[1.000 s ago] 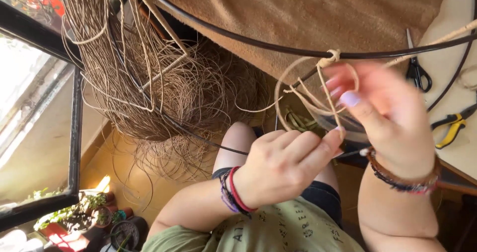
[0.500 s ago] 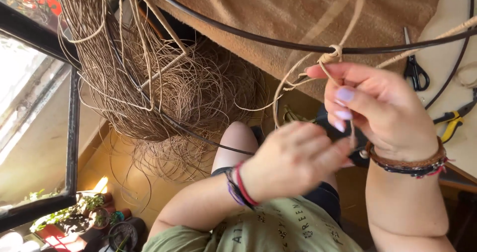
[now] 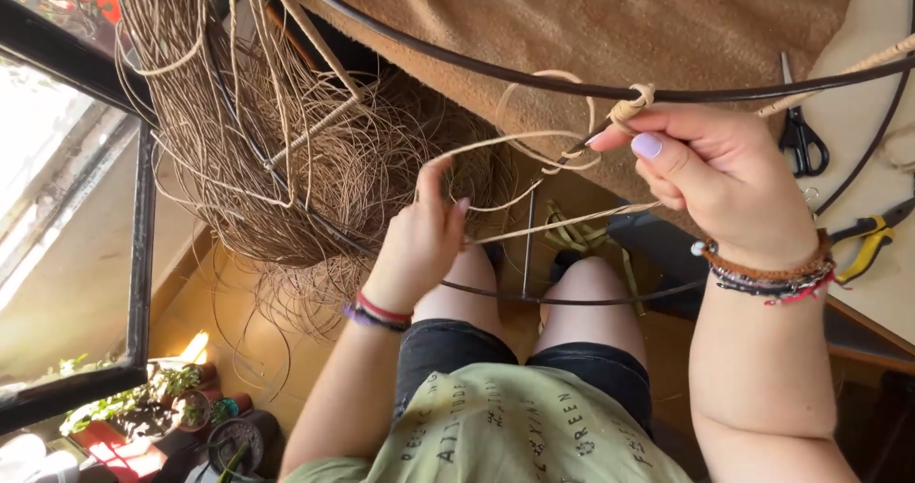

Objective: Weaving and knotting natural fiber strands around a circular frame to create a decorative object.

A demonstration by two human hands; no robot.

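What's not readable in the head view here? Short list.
- Thin black metal hoop: cut off by the top and right edges; its full shape is not visible.
- Knot of tan cord on the hoop: right hand covers where the cord goes under the fingers.
- Left hand: seen from the back, so its grip on the cord is hidden.
- Yellow-handled pliers: jaws cut off by the right edge.
- Black scissors: blades partly behind the hoop.

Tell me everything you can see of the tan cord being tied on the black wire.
The tan cord is thin, pale and fibrous, like rattan or paper cord. It is knotted around the black wire frame, just above the right hand, whose fingers pinch it by the knot. From there it curls in loose loops, and one strand runs taut to the left hand, which grips it. More of it hangs in a tangled bundle.
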